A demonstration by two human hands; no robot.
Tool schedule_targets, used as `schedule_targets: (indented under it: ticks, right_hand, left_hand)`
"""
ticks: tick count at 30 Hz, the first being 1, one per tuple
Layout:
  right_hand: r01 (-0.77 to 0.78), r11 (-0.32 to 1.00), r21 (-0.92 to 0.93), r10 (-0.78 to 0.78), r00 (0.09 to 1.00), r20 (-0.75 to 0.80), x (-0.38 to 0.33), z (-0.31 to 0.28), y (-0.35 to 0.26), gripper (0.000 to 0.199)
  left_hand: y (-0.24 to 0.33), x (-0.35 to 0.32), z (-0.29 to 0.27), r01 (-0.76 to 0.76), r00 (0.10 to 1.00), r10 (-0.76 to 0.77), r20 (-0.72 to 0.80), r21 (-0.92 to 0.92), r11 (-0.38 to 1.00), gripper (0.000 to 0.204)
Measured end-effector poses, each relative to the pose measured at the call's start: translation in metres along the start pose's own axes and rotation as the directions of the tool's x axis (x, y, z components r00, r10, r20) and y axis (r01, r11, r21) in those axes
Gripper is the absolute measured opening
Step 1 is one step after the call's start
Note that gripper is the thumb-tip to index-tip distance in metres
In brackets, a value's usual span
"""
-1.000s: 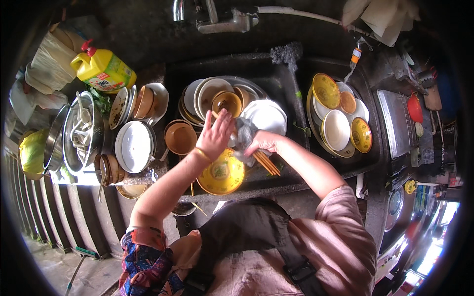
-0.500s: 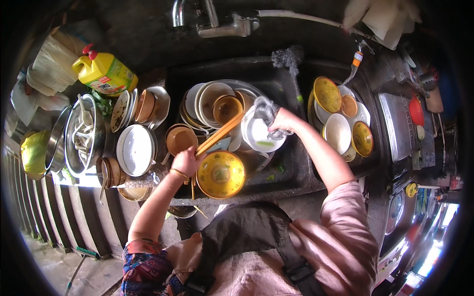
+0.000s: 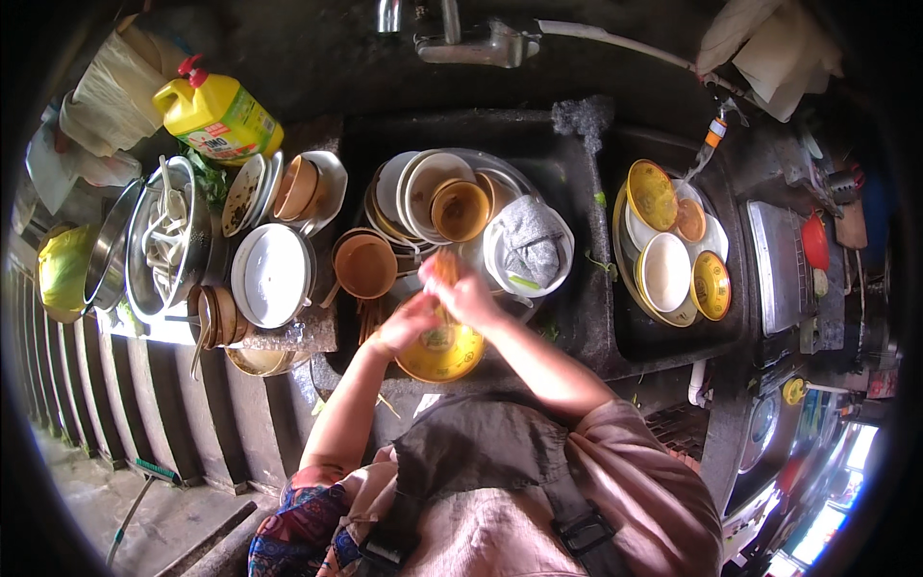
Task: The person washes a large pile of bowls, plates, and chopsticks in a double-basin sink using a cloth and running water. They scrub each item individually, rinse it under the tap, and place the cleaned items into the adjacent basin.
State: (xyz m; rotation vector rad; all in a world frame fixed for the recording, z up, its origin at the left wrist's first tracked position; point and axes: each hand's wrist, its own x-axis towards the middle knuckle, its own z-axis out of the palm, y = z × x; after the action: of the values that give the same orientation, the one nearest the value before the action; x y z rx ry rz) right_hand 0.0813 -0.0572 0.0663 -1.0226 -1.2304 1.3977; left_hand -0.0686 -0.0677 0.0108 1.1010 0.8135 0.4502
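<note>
My two hands meet over a yellow patterned bowl point(image 3: 440, 358) at the front of the sink. Between them is a bundle of chopsticks point(image 3: 444, 263), its brown ends showing above the fingers. My right hand point(image 3: 465, 294) wraps round it, smeared by motion. Lower down, my left hand point(image 3: 409, 325) presses against the same bundle, its fingers partly blurred. To the right, a grey cloth point(image 3: 529, 238) lies in a white bowl point(image 3: 564, 262) with a green scrap near its rim. A brown bowl point(image 3: 363, 266) sits left of my hands, and stacked bowls point(image 3: 420, 183) stand behind them.
Left of the sink are white dishes point(image 3: 267, 277), a metal colander point(image 3: 154, 288) of spoons and a yellow detergent jug point(image 3: 216, 120). The right basin point(image 3: 625, 351) holds yellow and white bowls. A tap point(image 3: 476, 46) overhangs the back; stone edges bound the basins.
My right hand has left the grey cloth in the white bowl and come left to the chopsticks. The bundle, slanted in my left hand before, is now between both hands.
</note>
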Motion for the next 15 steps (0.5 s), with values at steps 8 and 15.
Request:
schedule_targets:
  ticks: [8,15]
  right_hand:
    - [0.051,0.952,-0.3,-0.145,0.943,-0.299,0.018,0.038,0.047,0.064]
    - [-0.078,0.555,-0.828,-0.131,0.975,-0.179,0.015,0.035,0.086,0.06]
  left_hand:
    - [0.027,0.015,0.039,-0.372,0.907,0.166,-0.387,-0.553,0.745,0.06]
    - [0.013,0.03,0.019,-0.312,0.941,0.192,-0.277,-0.499,0.809,0.068]
